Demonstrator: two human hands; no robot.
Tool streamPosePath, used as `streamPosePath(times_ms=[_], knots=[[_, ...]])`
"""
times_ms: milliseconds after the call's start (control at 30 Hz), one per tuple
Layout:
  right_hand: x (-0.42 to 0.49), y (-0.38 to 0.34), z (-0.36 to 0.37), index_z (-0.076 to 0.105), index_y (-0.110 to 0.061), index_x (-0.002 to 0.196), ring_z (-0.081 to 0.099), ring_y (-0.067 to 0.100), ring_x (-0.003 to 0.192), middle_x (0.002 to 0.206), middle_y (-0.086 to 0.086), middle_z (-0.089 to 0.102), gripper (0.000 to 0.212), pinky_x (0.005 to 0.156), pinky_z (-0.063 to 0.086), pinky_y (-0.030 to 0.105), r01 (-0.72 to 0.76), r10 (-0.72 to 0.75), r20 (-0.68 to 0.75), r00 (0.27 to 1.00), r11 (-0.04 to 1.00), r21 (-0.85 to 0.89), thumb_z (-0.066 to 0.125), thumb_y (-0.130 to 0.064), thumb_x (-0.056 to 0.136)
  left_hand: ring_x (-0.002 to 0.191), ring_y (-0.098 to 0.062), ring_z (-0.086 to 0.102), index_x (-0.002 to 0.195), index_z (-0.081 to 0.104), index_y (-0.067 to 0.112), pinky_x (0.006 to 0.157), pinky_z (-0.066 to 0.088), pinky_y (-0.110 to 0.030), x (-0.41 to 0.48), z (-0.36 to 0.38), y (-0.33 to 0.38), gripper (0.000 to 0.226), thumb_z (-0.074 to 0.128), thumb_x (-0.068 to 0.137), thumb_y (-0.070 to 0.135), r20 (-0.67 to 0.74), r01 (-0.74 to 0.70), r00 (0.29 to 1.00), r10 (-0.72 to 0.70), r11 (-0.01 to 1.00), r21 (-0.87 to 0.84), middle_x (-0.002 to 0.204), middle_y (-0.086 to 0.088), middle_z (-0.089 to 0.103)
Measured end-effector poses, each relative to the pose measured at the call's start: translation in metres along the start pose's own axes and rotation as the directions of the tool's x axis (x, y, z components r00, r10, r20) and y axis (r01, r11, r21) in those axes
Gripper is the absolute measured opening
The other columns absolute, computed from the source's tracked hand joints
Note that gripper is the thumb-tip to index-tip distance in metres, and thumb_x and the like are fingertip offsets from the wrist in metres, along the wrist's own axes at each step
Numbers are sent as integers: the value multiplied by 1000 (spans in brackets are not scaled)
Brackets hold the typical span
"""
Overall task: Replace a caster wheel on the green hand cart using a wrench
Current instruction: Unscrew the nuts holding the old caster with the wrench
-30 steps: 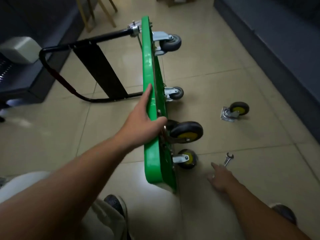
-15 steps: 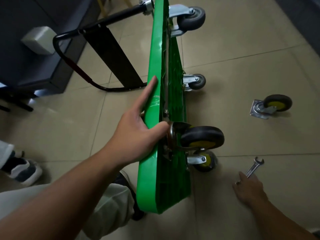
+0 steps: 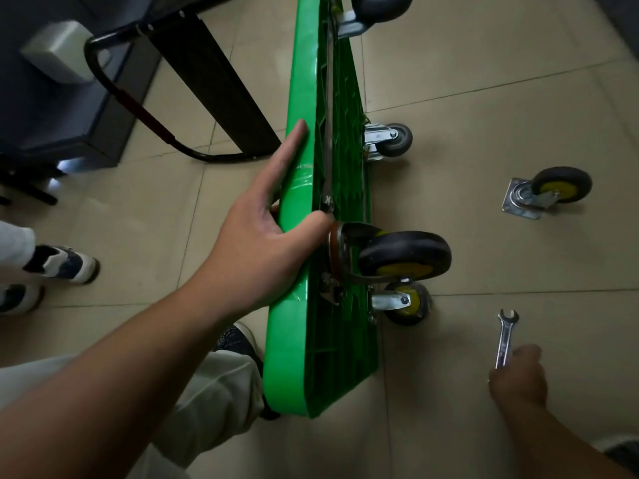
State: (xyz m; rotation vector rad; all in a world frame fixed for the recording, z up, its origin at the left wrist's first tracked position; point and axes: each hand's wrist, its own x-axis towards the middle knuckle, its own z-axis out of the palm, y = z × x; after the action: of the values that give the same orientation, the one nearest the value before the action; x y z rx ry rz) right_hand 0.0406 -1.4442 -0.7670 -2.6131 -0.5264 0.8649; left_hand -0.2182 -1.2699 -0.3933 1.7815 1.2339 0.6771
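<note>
The green hand cart (image 3: 304, 98) stands on its side edge on the tiled floor, underside facing right. My left hand (image 3: 266, 233) grips its upper rim, thumb hooked over the edge beside a black caster with a yellow hub (image 3: 404, 257). Below it sits a smaller yellow-hub caster (image 3: 404, 304); a grey caster (image 3: 390, 140) is farther along. A loose caster with its mounting plate (image 3: 549, 193) lies on the floor to the right. My right hand (image 3: 518, 378) holds the lower end of a silver open-end wrench (image 3: 505, 337) that lies on the floor.
The cart's folded black handle (image 3: 138, 108) rests on the floor at the left. Dark furniture with a pale box (image 3: 58, 50) fills the upper left. Another person's sneakers (image 3: 58, 264) stand at the left edge. My own shoe and trouser leg (image 3: 221, 375) sit beside the cart.
The view has moved closer and down. My right hand has closed its fingers round the wrench's end. My left hand keeps the same hold on the cart's rim.
</note>
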Motion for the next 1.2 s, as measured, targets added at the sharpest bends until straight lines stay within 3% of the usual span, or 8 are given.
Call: streamPosePath(times_ms=[100, 167, 333, 533, 767, 900, 1000, 1200], knots=[[7, -2, -8, 50, 1, 106, 64, 46, 98, 92, 22, 57, 51, 77, 45, 40, -70, 80, 136, 988, 995, -71, 82, 6, 67, 96, 7, 67, 159, 25, 35, 72, 53, -11, 1, 0, -1, 85, 62, 92, -1, -4, 8, 1000, -8, 1000, 2, 133, 30, 47], [10, -4, -10, 52, -3, 93, 64, 42, 97, 89, 20, 59, 39, 72, 42, 36, 57, -2, 266, 964, 978, -199, 84, -5, 69, 93, 6, 68, 159, 25, 36, 69, 53, -11, 1, 0, 0, 86, 62, 91, -1, -4, 13, 1000, -13, 1000, -2, 131, 31, 48], [14, -16, -15, 58, -10, 67, 66, 33, 85, 70, 11, 57, 27, 56, 35, 32, 316, -114, 516, 849, 892, -323, 55, -26, 89, 90, 8, 68, 159, 27, 38, 68, 52, -10, 2, 2, 1, 85, 60, 89, 2, -20, 18, 1000, -18, 1000, -22, 123, 41, 47], [-13, -96, -76, 64, -7, 55, 56, 25, 58, 56, 10, 60, 30, 53, 36, 28, 263, -257, 342, 904, 964, 30, 56, -2, 83, 74, 6, 66, 158, 24, 45, 64, 52, -14, 2, 2, 4, 85, 64, 91, 9, -17, 42, 999, -42, 999, -9, 115, 29, 57], [-76, -200, -181, 67, -8, 86, 52, 18, 52, 68, 9, 68, 27, 57, 41, 30, 372, -428, 89, 899, 857, 356, 41, -10, 94, 83, 17, 61, 160, 17, 43, 73, 55, -10, -4, -4, 8, 87, 67, 94, 16, 43, 69, 997, -67, 996, -62, 105, 45, 49], [-142, -219, -232, 71, -18, 82, 52, 16, 61, 64, 0, 58, 31, 59, 40, 32, 504, -541, 13, 841, 792, 345, 49, -35, 98, 111, 15, 52, 162, -3, 36, 76, 48, -2, -35, -7, 9, 112, 78, 87, 22, 199, 63, 979, -50, 996, -61, 145, 18, 42], [-200, -210, -248, 64, -12, 89, 57, 18, 58, 70, 6, 66, 24, 53, 44, 32, 558, -611, 60, 789, 754, 347, 57, -33, 99, 139, -13, 45, 155, -13, 54, 96, 58, -35, -60, -8, 2, 125, 79, 70, 42, 277, 31, 960, -34, 999, 15, 164, 20, 19], [-261, -185, -219, 48, -8, 94, 61, 21, 46, 64, 8, 68, 11, 43, 44, 25, 439, -544, 99, 833, 760, 480, 54, -14, 101, 103, -17, 70, 158, 2, 53, 78, 62, -32, -67, -17, -6, 116, 76, 71, 30, 213, 0, 977, 4, 1000, -19, 154, 7, 42]])
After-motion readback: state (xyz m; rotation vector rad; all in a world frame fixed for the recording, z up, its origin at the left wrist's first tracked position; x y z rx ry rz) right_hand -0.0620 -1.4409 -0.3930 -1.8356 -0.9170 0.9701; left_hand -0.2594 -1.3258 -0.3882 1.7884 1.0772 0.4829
